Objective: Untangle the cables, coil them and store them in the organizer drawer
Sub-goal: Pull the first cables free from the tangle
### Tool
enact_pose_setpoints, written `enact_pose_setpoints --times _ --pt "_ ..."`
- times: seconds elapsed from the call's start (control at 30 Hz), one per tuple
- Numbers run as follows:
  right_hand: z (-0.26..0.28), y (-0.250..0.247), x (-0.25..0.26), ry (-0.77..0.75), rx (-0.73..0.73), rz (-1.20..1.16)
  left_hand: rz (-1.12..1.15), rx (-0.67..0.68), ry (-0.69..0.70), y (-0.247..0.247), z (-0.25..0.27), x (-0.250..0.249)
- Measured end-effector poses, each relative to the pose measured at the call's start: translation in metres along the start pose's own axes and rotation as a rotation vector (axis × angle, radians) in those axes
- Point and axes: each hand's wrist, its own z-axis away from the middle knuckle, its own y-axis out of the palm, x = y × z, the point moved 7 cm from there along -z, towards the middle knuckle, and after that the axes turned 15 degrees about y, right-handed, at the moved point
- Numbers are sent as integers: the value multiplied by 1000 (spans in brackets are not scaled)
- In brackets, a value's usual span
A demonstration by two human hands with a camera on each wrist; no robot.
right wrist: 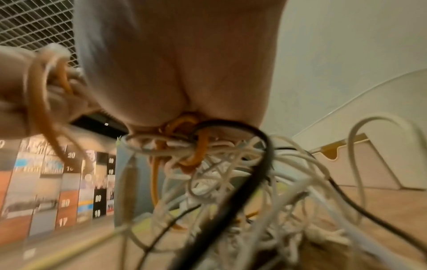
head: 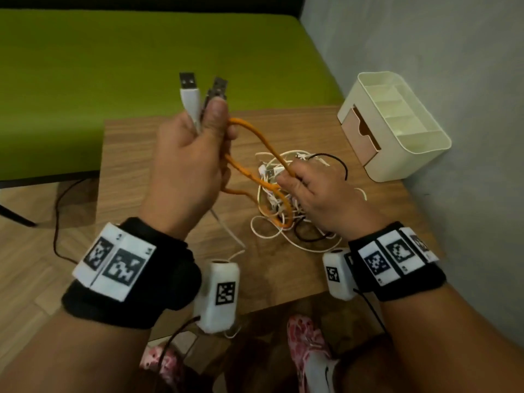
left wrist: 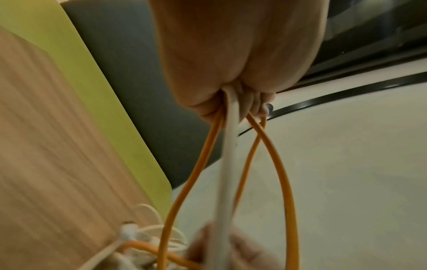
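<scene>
1. 2 plugs stick up out of the left hand (head: 184, 163): a white USB plug (head: 189, 95) and a darker plug (head: 217, 90) beside it, both pinched between thumb and curled fingers, raised above the surface (head: 136, 154).
2. The left wrist view shows the same grip from below: a white cable (left wrist: 228, 146) and loops of the orange cable (head: 255, 134) hang out of the closed fist.
3. The right hand (head: 317, 194) is lower, its fingers curled round a strand of the orange cable just over the tangle (head: 286, 211) of white, black and orange cables, which lies on the surface between the hands and the organizer (head: 397, 123).
4. The organizer stands at the far right against the wall; its pink drawer (head: 358, 134) looks shut, so it likely needs opening before anything goes in.
5. Handling: the cables look light, thin and limp. They should bend freely but snag on each other, so a hard tug would probably tighten the knot and could strain the joint at the plug.
6. Best hold, as I judge it: keep the stiff plug bodies pinched as the anchor, and let the other hand slide along 1 strand, feeding loops out of the tangle.
</scene>
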Motion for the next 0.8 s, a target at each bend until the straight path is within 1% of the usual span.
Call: enact_pose_setpoints --times 0.03,0.1,0.17,0.2,0.23,0.27,0.3,0.33,0.37,0.4,0.43,0.47,0.53,0.57,0.6,0.67,0.73,0.77,0.8 --pt "-1 -2 -1 -6 -14 -37 -87 43 3 -5 -2 3" --pt "1 -13 0 12 -42 -150 -346 167 -9 -12 -6 15" --pt "5 -24 0 34 -91 -245 -620 299 -109 -22 -4 33" --pt "7 -31 2 21 -130 -288 -725 356 -160 -27 -2 42" --pt "8 -37 4 -7 -170 -318 -825 400 -174 -30 1 46" --pt "9 -40 6 -36 -199 -332 -918 409 -137 -32 2 44" --pt "9 -40 8 -61 -213 -322 -981 371 -50 -31 2 36" --pt "8 -37 9 -87 -219 -279 -997 313 65 -27 2 23" --pt "8 -32 11 -114 -221 -221 -962 258 176 -21 3 9" --pt "9 -27 13 -136 -218 -169 -900 237 251 -12 5 -4" --pt "9 -21 16 -152 -212 -141 -846 267 274 0 8 -9" --pt "10 -17 19 -163 -211 -131 -804 344 276 13 12 -8" --pt "11 -14 23 -192 -234 -118 -763 545 243 37 22 5" --pt "11 -14 25 -203 -246 -108 -762 612 220 44 24 11" --pt "12 -15 26 -207 -254 -98 -766 643 199 46 25 16" --pt "13 -16 27 -215 -262 -85 -784 649 179 45 22 17" --pt "13 -15 27 -211 -244 -96 -812 637 205 45 20 15" --pt "12 -14 25 -190 -228 -109 -806 616 215 43 18 13" --pt "10 -14 22 -154 -215 -122 -764 564 209 38 16 10"
